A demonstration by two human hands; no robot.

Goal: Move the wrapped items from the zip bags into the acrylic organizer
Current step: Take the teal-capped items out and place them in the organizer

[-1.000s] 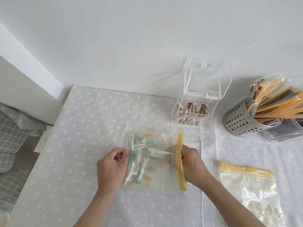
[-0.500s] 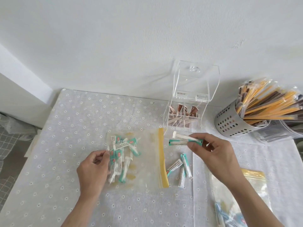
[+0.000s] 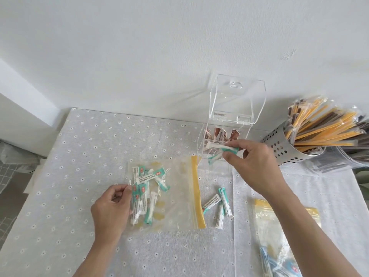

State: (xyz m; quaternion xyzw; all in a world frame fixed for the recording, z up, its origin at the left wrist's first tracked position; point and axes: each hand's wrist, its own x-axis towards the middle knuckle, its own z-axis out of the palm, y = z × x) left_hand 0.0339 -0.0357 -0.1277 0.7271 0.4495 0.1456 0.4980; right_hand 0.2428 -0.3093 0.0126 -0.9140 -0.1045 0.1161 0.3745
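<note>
A clear zip bag (image 3: pixel 175 192) with a yellow seal lies on the table, several green-and-white wrapped items (image 3: pixel 145 192) inside at its left end. My left hand (image 3: pixel 111 208) pinches that closed end of the bag. My right hand (image 3: pixel 253 164) holds two green-and-white wrapped items (image 3: pixel 221 147) just in front of the acrylic organizer (image 3: pixel 225 136), whose lid stands open and whose back compartments hold brown packets. Three more wrapped items (image 3: pixel 219 206) lie loose on the cloth by the bag's mouth.
A perforated metal cup (image 3: pixel 287 144) full of long yellow and brown sticks stands at the right, clear bags behind it. A second zip bag (image 3: pixel 279 232) with blue wrapped items lies at the lower right. The wall runs close behind the organizer.
My right hand came out of the bag with wrapped items and rose toward the organizer. Three items now lie outside the bag's mouth. The left hand kept its pinch on the bag.
</note>
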